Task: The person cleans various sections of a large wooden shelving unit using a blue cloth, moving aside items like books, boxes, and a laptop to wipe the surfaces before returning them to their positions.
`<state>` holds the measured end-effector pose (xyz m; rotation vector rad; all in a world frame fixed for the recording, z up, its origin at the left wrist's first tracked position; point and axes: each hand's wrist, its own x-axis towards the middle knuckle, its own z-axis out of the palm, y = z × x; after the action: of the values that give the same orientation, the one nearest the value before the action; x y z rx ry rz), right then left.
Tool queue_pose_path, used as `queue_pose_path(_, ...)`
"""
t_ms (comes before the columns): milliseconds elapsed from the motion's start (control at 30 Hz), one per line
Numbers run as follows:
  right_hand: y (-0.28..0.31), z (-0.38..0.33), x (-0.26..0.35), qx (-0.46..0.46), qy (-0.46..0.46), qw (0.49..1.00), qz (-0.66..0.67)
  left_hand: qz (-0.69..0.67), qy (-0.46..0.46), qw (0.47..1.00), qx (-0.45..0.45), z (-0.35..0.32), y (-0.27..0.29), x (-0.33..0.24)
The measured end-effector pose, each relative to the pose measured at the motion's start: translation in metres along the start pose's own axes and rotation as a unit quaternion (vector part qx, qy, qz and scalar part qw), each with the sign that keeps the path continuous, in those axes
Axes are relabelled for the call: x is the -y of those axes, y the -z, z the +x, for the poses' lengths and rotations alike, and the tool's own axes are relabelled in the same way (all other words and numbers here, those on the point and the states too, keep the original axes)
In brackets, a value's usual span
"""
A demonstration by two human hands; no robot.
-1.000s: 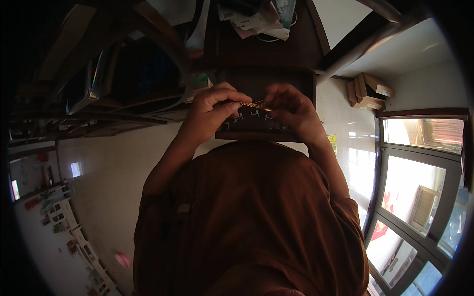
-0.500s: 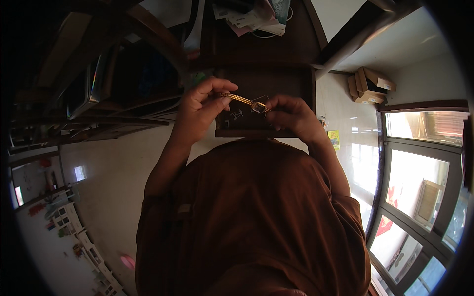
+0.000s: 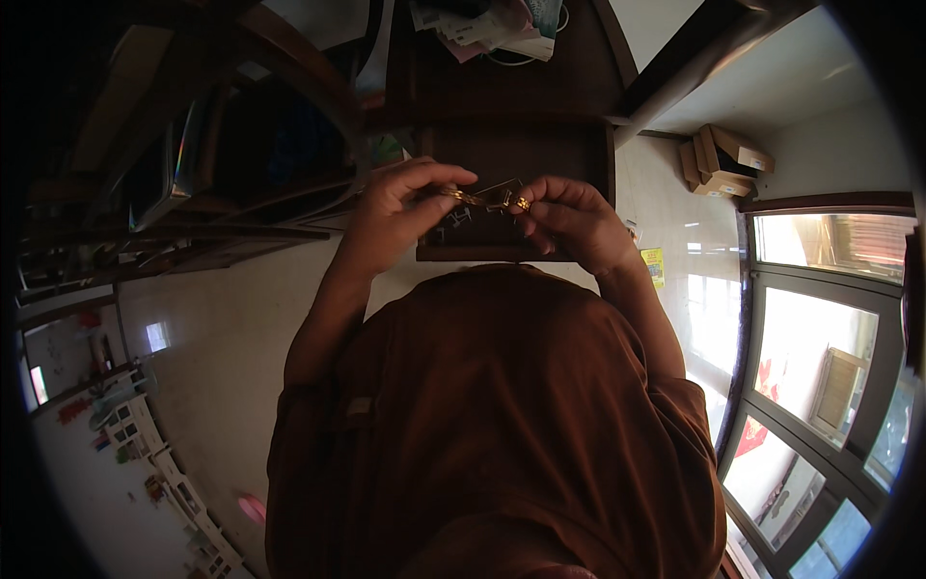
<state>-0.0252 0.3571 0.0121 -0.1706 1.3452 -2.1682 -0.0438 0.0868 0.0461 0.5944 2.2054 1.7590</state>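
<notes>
My left hand (image 3: 400, 207) and my right hand (image 3: 574, 217) are raised in front of my brown top, fingertips close together. Between them they pinch a small gold chain-like piece (image 3: 487, 200), the left holding one end, the right the other. Directly behind it lies a small dark tray (image 3: 463, 227) with little pale pieces on it, resting in an open dark wooden drawer (image 3: 516, 145).
A dark wooden desk (image 3: 502, 77) carries a pile of papers (image 3: 487, 24) at the top. Dark shelving (image 3: 183, 174) stands at left. Cardboard boxes (image 3: 723, 154) sit at right, above large windows (image 3: 830, 367). Small colourful items line the lower left.
The gold piece has come up off the dark tray and is now stretched level between both hands. My hands have moved slightly apart.
</notes>
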Motion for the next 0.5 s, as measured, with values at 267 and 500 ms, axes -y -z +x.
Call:
queue_pose_path(267, -0.01, -0.003, 0.006, 0.029, 0.025, 0.999, 0.03, 0.114, -0.097, 0.989, 0.005, 0.009, -0.034, 0.008)
queue_pose_path(500, -0.006, -0.006, 0.001, 0.034, 0.003, 0.999, 0.039, -0.009, -0.026, 1.0, -0.011, 0.008, -0.04, 0.015)
